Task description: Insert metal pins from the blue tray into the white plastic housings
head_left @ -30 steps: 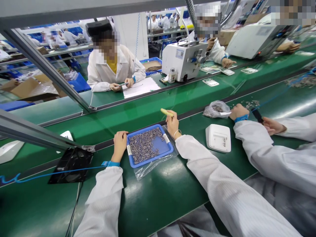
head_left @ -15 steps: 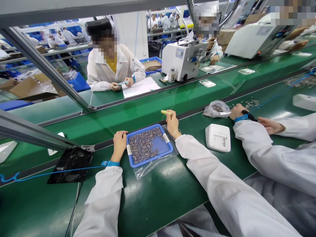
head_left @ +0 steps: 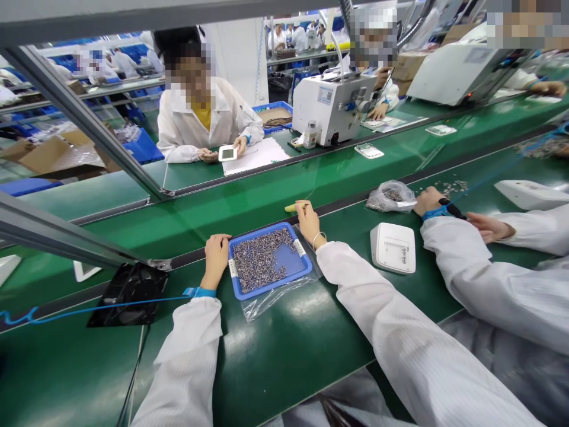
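A blue tray (head_left: 302, 270) full of small grey screws lies on a clear plastic bag (head_left: 262, 302) on the green bench. My left hand (head_left: 216, 252) rests curled against the tray's left edge, a blue wrist strap (head_left: 198, 292) on the wrist. My right hand (head_left: 308, 222), just behind the tray's right corner, pinches a short yellow tool (head_left: 293, 207) that points left over the conveyor belt (head_left: 249, 207).
A white plastic housing (head_left: 393, 247) lies right of the tray. A co-worker's sleeves and hands (head_left: 429, 200) reach in from the right beside a bag of screws (head_left: 389, 196). A black fan (head_left: 128, 293) sits at left. More white parts ride the belt. People work opposite.
My right hand has lowered the yellow tool slightly toward the belt. White parts have travelled left along the conveyor. The person opposite now holds up a white part.
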Tool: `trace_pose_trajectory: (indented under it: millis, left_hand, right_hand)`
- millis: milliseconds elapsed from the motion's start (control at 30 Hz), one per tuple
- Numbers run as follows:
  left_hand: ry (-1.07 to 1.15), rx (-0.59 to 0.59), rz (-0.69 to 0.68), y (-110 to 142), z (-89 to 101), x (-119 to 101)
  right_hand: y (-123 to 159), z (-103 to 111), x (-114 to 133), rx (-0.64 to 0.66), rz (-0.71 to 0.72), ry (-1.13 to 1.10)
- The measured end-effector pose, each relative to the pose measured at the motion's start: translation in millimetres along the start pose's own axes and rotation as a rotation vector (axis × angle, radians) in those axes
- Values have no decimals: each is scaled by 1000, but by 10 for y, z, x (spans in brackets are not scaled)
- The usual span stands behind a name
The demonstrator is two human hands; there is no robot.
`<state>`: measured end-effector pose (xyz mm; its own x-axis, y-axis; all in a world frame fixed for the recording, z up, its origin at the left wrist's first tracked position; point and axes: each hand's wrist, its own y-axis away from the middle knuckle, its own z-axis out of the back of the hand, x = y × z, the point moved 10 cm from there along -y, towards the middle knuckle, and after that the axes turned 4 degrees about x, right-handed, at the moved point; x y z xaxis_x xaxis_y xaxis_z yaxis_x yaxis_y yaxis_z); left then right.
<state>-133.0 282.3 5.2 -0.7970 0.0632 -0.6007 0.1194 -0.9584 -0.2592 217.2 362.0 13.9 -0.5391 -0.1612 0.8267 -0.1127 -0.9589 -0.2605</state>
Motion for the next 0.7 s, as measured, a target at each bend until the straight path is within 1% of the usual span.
trace_pose_trajectory:
  millis: [233,467,533,700]
  left_hand:
    - [-5,0,0,4,10,-8]
    - [-6,-1,-5,4,12,-19]
    - [-5,0,-5,9,14,-23]
    - [-5,-3,8,12,20,-19]
  right_hand:
    - [53,10,71,8,30,10]
    - [25,-97,81,110,11,91]
    - [46,-89,106,104,25,84]
    - [70,2,104,31,26,66]
